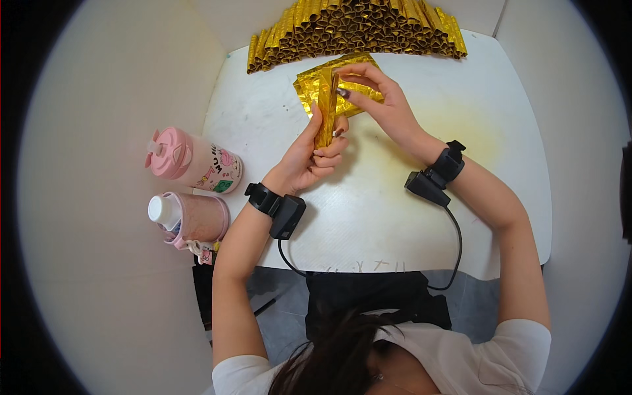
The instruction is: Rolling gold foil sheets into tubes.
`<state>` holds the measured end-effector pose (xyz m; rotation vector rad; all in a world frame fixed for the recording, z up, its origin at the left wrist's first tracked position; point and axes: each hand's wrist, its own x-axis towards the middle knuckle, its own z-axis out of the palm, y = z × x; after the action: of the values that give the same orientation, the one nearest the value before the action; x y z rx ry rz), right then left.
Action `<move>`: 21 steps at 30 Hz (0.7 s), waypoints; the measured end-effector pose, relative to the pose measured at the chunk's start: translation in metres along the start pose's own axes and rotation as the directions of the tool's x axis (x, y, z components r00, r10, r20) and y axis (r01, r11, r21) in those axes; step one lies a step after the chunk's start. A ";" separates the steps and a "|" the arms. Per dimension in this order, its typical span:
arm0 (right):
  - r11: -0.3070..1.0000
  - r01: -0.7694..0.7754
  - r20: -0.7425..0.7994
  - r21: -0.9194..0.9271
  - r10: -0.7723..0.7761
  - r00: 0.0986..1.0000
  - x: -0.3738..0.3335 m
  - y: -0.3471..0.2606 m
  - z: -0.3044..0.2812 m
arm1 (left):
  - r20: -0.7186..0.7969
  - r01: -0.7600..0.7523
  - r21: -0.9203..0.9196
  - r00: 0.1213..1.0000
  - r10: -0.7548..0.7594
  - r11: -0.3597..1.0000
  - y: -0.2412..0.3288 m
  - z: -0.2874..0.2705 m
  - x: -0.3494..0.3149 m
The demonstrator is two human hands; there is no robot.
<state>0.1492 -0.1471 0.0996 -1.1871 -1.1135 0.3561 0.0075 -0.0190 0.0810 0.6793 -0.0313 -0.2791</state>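
Strip [326, 113]: gold, folded narrow, held upright above the table's far half, in front of the sheets. Left hand [308, 157]: yours, closed around the strip's lower part, thumb along its near face. Right hand [390, 104]: yours, thumb and fingers slightly parted at the strip's upper right edge; whether they pinch it, you cannot tell.

Room for moving: widest to your right, from the hands to the table's curved right edge; more between your forearms, down to the near edge. Ahead, the sheets [305, 85] lie flat, with the tubes [359, 33] stacked behind along the far edge. To your left, the tumbler [204, 164] and cup [205, 216], both pink, stand by the left edge.

Table [388, 227]: white, yellowish stain at right. Walls [112, 217]: pale, on both sides. Floor [282, 289]: grey.
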 end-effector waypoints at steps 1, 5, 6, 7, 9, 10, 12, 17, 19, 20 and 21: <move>1.000 -0.001 -0.001 -0.002 0.001 1.000 0.001 -0.001 0.000 | -0.002 0.007 0.008 1.000 -0.007 1.000 0.000 0.000 0.000; 0.999 -0.027 0.005 -0.020 0.027 1.000 0.003 0.000 -0.002 | 0.027 0.054 0.042 0.998 -0.055 0.998 -0.001 -0.002 -0.001; 0.997 -0.064 0.000 -0.044 0.064 0.998 0.003 0.000 -0.003 | 0.064 0.063 0.052 0.996 -0.066 0.997 -0.001 -0.002 -0.001; 0.999 -0.036 0.014 -0.027 0.036 0.999 0.004 0.000 -0.004 | 0.070 0.060 0.058 0.996 -0.064 0.997 -0.001 -0.002 -0.001; 0.999 -0.053 0.057 -0.011 0.054 0.997 0.006 0.000 -0.007 | 0.160 0.055 0.047 0.985 -0.062 0.997 -0.002 0.001 -0.001; 0.998 -0.056 0.063 -0.003 0.056 0.996 0.006 0.000 -0.008 | 0.139 0.062 0.057 0.988 -0.069 0.996 -0.004 0.003 0.000; 0.998 -0.061 0.074 0.009 0.060 0.995 0.007 -0.001 -0.010 | -0.035 -0.159 0.355 0.982 0.183 0.921 -0.008 0.008 0.002; 0.994 -0.025 0.032 -0.105 0.028 0.999 0.006 -0.001 -0.012 | -0.152 -0.176 0.703 0.909 0.388 0.689 -0.009 0.014 0.006; 0.989 -0.031 0.031 -0.145 0.036 0.999 0.006 -0.001 -0.011 | -0.166 -0.148 0.768 0.893 0.418 0.623 -0.009 0.014 0.006; 0.990 -0.035 0.019 -0.134 0.038 0.999 0.006 -0.002 -0.011 | -0.159 -0.163 0.747 0.898 0.411 0.645 -0.008 0.013 0.006; 0.992 -0.039 0.007 -0.122 0.040 0.999 0.006 -0.002 -0.010 | -0.159 -0.167 0.726 0.902 0.400 0.667 -0.008 0.013 0.005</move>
<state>0.1599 -0.1495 0.1047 -1.3180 -1.1344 0.3279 0.0092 -0.0345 0.0855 1.4679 0.0586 0.1789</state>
